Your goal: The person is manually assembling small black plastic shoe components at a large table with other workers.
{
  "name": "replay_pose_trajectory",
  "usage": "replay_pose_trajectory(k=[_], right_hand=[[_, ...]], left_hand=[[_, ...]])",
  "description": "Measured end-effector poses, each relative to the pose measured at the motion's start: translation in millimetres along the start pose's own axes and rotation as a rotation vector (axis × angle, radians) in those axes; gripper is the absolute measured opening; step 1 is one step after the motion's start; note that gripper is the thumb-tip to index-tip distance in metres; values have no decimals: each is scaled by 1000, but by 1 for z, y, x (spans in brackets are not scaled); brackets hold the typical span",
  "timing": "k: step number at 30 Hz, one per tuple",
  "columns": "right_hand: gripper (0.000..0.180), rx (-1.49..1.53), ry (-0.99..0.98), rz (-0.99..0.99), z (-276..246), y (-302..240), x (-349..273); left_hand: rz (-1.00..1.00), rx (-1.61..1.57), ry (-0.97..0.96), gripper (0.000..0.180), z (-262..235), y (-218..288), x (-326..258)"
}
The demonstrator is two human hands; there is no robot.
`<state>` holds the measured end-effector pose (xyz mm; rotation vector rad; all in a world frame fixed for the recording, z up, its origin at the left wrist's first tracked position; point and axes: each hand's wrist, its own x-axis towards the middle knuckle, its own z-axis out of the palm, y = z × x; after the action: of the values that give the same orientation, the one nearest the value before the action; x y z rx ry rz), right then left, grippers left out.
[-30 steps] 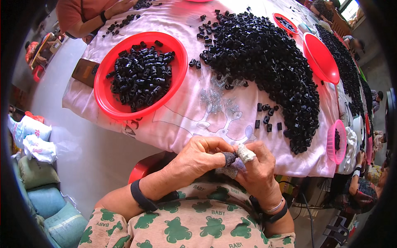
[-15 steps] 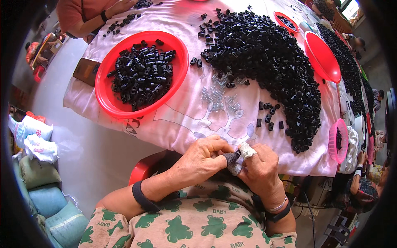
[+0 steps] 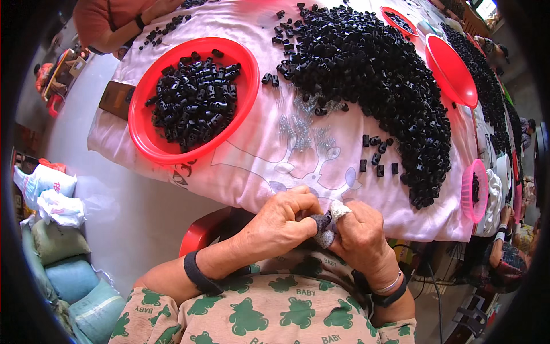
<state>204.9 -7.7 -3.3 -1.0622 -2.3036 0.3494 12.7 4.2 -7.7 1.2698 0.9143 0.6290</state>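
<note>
My left hand [image 3: 283, 221] and my right hand [image 3: 361, 234] meet at the table's near edge, fingertips pinched together. Between them sits a small black plastic cord lock [image 3: 328, 216], mostly hidden by the fingers. Dark wrapping covers my left thumb; whitish wrapping [image 3: 340, 210] is on a right fingertip. Just beyond lie loose metal springs [image 3: 301, 129] on the pink cloth. A large heap of black cord lock parts [image 3: 366, 69] curves from the far middle to the right, with several loose pieces [image 3: 375, 157] beside it. A red basin [image 3: 137, 129] at the left holds black cord locks [image 3: 197, 103].
A phone-like brown object [image 3: 116, 99] lies left of the basin. Another red basin [image 3: 452, 74] and a pink basket [image 3: 474, 215] stand at the right. Across the table, a person's arm [image 3: 123, 35] reaches over small black pieces. Sacks [image 3: 71, 278] lie on the floor at left.
The view has shifted slightly. My hands stay pinched together at almost the same spot, with the fingers a little closer around the cord lock.
</note>
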Motion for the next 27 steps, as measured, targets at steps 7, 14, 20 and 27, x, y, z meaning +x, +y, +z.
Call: replay_pose_trajectory(k=[7, 14, 20, 27], right_hand=[[22, 35, -16, 17, -4, 1, -2], [20, 11, -65, 11, -4, 1, -3], [21, 4, -25, 12, 1, 0, 0], [22, 98, 30, -18, 7, -2, 2]], left_hand=[[-45, -62, -8, 11, 3, 3, -2], [-59, -52, -2, 11, 2, 3, -4], [-39, 67, 23, 10, 1, 3, -2], [34, 99, 26, 12, 2, -1, -2]])
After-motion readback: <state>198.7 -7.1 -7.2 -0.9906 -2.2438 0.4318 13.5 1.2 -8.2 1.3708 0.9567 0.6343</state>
